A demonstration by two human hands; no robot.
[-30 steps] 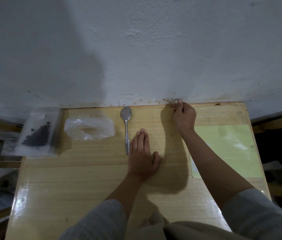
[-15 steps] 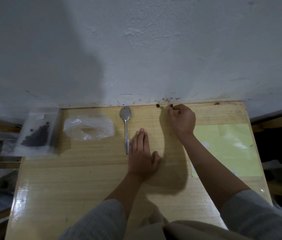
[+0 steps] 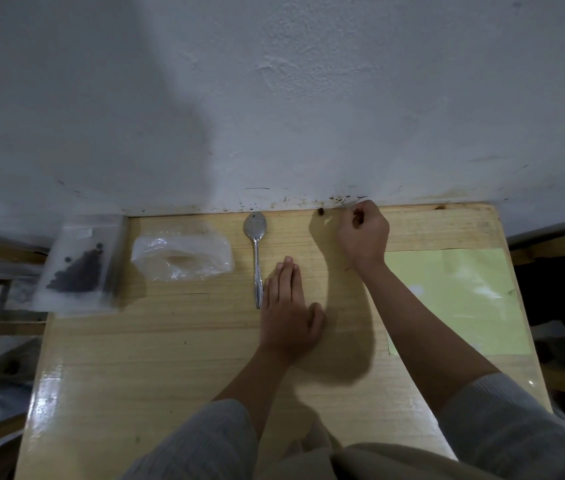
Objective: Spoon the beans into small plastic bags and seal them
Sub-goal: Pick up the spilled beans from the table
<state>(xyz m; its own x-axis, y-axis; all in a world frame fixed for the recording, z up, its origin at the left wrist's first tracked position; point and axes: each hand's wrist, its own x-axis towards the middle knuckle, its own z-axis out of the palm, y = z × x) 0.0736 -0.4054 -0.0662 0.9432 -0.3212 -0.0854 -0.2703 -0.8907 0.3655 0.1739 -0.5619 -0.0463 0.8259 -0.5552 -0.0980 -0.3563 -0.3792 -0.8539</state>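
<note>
- Resting flat on the wooden table [image 3: 170,358], near its middle, the left hand [image 3: 288,317] lies palm down, fingers straight and together, thumb out to the side; it holds nothing.
- Its little-finger edge is just beside the handle end of a metal spoon [image 3: 256,258]; whether they touch cannot be told.
- Right hand [image 3: 364,233] is at the far edge of the table, against the wall [image 3: 274,98], fingers curled into a loose fist. What it holds, if anything, is hidden inside the curl.
- One dark bean [image 3: 321,211] lies loose at the far edge, just left of the right hand, apart from it.
- Spoon lies bowl toward the wall, handle toward the person.
- Crumpled clear plastic bags [image 3: 184,258] sit left of the spoon, near the far edge.
- A clear bag of dark beans [image 3: 78,268] overhangs the far left corner.
- Pale green sheet [image 3: 457,299] lies along the right edge, partly under the right forearm.
- Grey ribbed sleeves on both arms.
</note>
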